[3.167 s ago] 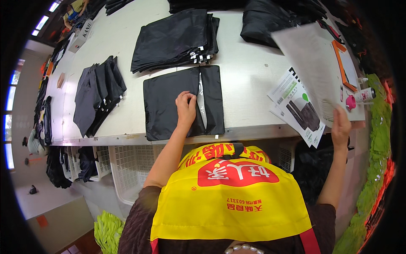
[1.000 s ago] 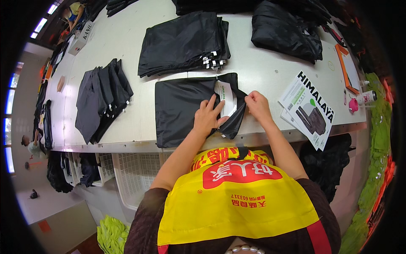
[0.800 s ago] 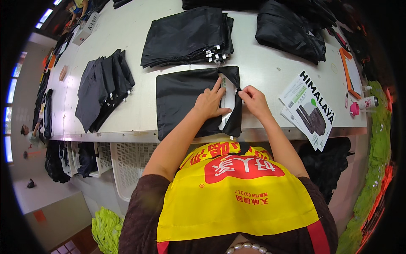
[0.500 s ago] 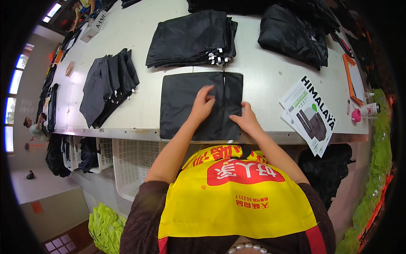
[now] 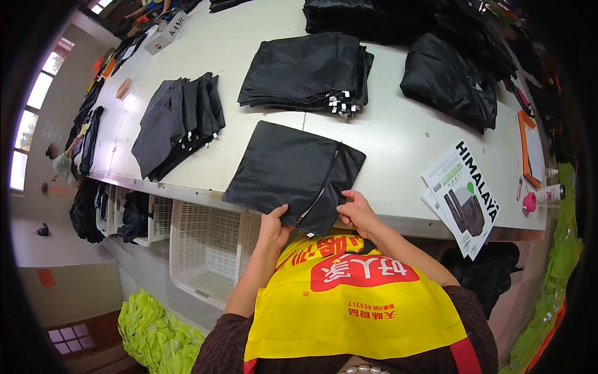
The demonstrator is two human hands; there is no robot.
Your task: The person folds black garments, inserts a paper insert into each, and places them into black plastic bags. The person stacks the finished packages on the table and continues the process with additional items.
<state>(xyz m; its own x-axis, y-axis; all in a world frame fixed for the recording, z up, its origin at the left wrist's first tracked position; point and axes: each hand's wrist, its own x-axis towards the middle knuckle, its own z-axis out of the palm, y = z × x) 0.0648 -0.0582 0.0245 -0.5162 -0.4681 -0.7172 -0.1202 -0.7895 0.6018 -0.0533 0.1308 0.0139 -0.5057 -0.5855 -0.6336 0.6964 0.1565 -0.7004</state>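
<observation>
A flat black zippered fabric pouch [image 5: 280, 165] lies askew on the white table, its near corner sticking out past the table edge with a small white tag. My left hand [image 5: 276, 227] pinches the near edge, left of the zip. On the right side, my right hand [image 5: 359, 212] has its thumb and fingers closed on the pouch's edge. Between the hands the zip line bows and the fabric puckers. Just beyond sits a thick stack of similar black pieces [image 5: 302, 68] with white tags. A fanned-out black pile [image 5: 177, 121] lies to the left.
A bulky black bundle [image 5: 445, 87] lies at the right, with printed sheets [image 5: 464, 199] nearer the edge. Beyond them are an orange-edged board [image 5: 529, 149], a pink object [image 5: 529, 202] and a bottle [image 5: 551, 193]. White crates [image 5: 208, 246] stand below the table; bright green fabric [image 5: 156, 330] is heaped lower left.
The pouch has turned and come toward me, its near corner now past the table edge. My left hand has moved from its top to the near edge; both hands now grip it. The view has shifted.
</observation>
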